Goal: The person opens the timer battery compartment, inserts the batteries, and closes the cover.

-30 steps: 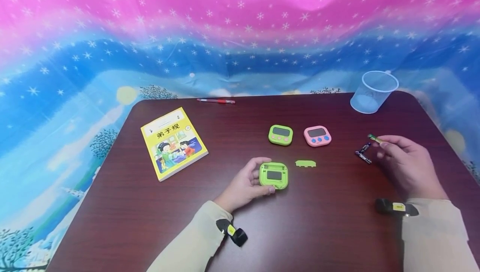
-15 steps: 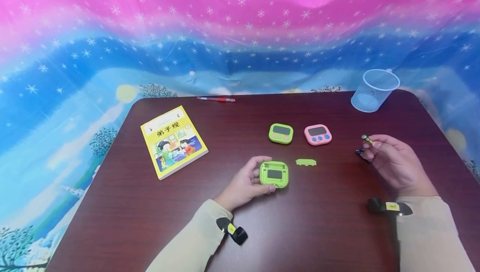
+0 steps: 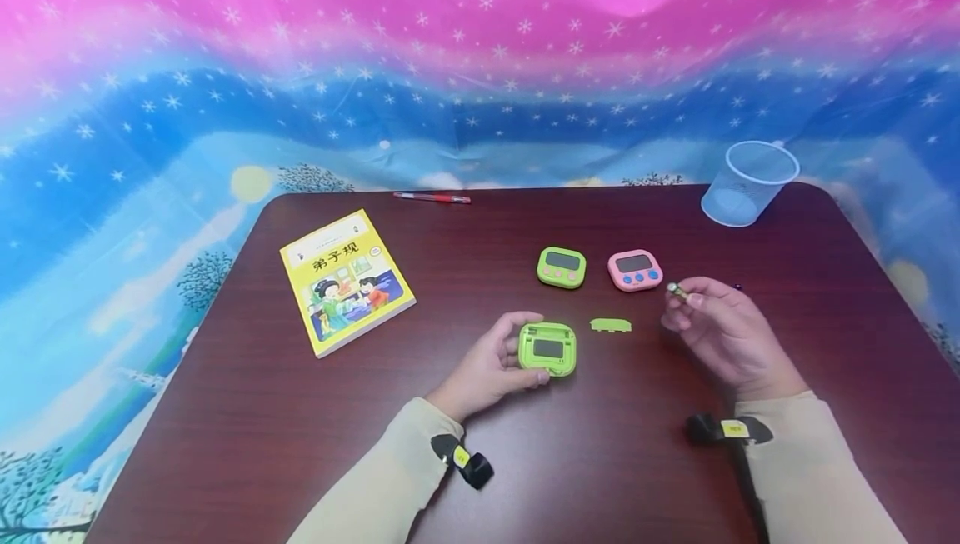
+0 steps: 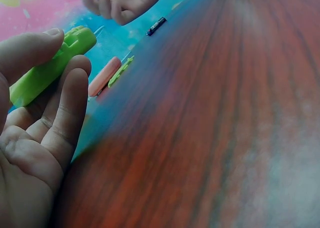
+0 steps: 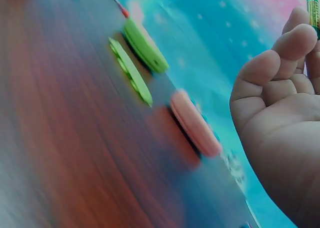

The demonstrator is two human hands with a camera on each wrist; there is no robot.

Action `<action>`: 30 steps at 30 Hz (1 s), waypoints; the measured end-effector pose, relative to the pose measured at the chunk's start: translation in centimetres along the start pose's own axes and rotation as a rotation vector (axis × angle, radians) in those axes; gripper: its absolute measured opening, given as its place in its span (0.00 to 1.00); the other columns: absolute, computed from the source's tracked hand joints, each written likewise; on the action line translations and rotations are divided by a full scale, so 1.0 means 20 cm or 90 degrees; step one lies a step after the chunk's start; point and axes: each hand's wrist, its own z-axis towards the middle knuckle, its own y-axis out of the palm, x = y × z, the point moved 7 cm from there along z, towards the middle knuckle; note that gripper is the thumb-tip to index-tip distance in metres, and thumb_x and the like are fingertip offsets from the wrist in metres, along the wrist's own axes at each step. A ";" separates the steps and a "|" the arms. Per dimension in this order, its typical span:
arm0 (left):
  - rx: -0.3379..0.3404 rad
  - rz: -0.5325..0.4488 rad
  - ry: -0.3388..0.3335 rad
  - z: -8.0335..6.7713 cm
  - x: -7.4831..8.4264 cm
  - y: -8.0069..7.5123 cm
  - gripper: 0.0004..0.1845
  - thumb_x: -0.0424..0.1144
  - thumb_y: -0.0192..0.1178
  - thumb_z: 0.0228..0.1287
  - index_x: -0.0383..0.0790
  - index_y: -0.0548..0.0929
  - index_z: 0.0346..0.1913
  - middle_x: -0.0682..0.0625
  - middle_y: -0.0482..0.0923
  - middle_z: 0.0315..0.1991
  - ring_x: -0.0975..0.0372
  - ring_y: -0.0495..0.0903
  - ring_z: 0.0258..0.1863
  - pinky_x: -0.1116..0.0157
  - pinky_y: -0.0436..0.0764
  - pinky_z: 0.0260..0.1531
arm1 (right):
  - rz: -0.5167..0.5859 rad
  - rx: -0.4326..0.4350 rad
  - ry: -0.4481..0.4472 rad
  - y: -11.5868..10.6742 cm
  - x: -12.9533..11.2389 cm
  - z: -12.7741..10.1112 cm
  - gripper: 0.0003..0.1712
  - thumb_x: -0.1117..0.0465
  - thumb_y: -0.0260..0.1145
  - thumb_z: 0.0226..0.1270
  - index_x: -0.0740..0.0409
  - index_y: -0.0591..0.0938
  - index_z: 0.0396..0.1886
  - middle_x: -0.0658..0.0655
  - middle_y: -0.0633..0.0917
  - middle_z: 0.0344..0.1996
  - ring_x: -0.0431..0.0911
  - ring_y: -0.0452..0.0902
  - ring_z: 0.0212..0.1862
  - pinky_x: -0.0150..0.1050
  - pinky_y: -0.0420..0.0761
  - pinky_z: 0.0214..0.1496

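My left hand (image 3: 491, 365) grips a green digital timer (image 3: 548, 349) by its left side, thumb below and fingers above. The timer's back faces up with its battery compartment uncovered. Between thumb and fingertips my right hand (image 3: 723, 331) pinches a small green battery (image 5: 313, 7), held above the table to the right of the timer. A green battery cover (image 3: 611, 325) lies on the table between the two hands. Another battery, dark in colour (image 4: 156, 26), rests on the table; in the head view the right hand mostly hides that spot.
Behind the cover sit a second green timer (image 3: 562, 267) and a pink timer (image 3: 635, 270), screens up. A yellow book (image 3: 347, 281) lies at the left and a red pen (image 3: 432, 197) along the back edge. A clear mesh cup (image 3: 750, 184) stands at the back right.
My right hand has moved left with the green battery, away from the dark batteries on the table. The left hand and its timer have stayed nearly still.
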 end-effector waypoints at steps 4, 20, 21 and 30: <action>-0.004 -0.002 0.001 0.00 0.00 0.00 0.39 0.20 0.67 0.59 0.38 0.62 0.71 0.33 0.81 0.54 0.57 0.86 0.43 0.63 0.87 0.45 | -0.017 -0.006 0.006 0.07 0.06 0.02 0.24 0.80 0.40 0.75 0.68 0.83 0.47 0.60 0.87 0.40 0.45 0.79 0.35 0.36 0.81 0.43; -0.008 0.016 0.019 0.00 0.00 0.01 0.37 0.24 0.67 0.62 0.42 0.63 0.71 0.35 0.84 0.47 0.59 0.85 0.35 0.67 0.85 0.34 | -0.789 0.143 0.040 0.33 0.24 0.04 0.09 0.58 0.74 0.65 0.45 0.89 0.44 0.43 0.87 0.38 0.42 0.79 0.37 0.31 0.80 0.36; -0.010 0.018 0.023 0.00 0.00 0.01 0.37 0.24 0.67 0.62 0.42 0.64 0.71 0.35 0.84 0.47 0.59 0.85 0.36 0.67 0.85 0.34 | -0.802 0.141 0.031 0.34 0.24 0.04 0.09 0.58 0.74 0.65 0.44 0.89 0.44 0.42 0.87 0.37 0.41 0.79 0.37 0.30 0.80 0.37; -0.031 0.041 0.032 -0.01 0.02 0.03 0.37 0.25 0.68 0.62 0.38 0.63 0.71 0.40 0.85 0.51 0.60 0.85 0.40 0.70 0.83 0.32 | -0.841 0.108 0.011 0.36 0.27 0.04 0.11 0.61 0.77 0.59 0.43 0.91 0.41 0.39 0.82 0.37 0.38 0.78 0.43 0.32 0.79 0.42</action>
